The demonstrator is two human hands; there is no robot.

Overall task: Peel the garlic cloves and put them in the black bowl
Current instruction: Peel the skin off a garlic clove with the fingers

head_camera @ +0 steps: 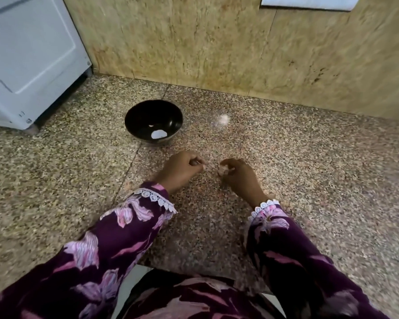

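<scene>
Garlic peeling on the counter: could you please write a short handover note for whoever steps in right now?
Left hand: fingers curled, pinching something too small to identify.
Right hand: grips a pale garlic clove just above the counter.
Black bowl: behind the left hand, holding a white piece, probably a peeled clove, and a smaller white bit.
A blurred pale scrap lies right of the bowl.
Left: finish peeling the held clove and drop it in the bowl.

Deep purple sleeves (106,245), pink floral print, white lace cuffs (156,199) (scalloped edging)
</scene>
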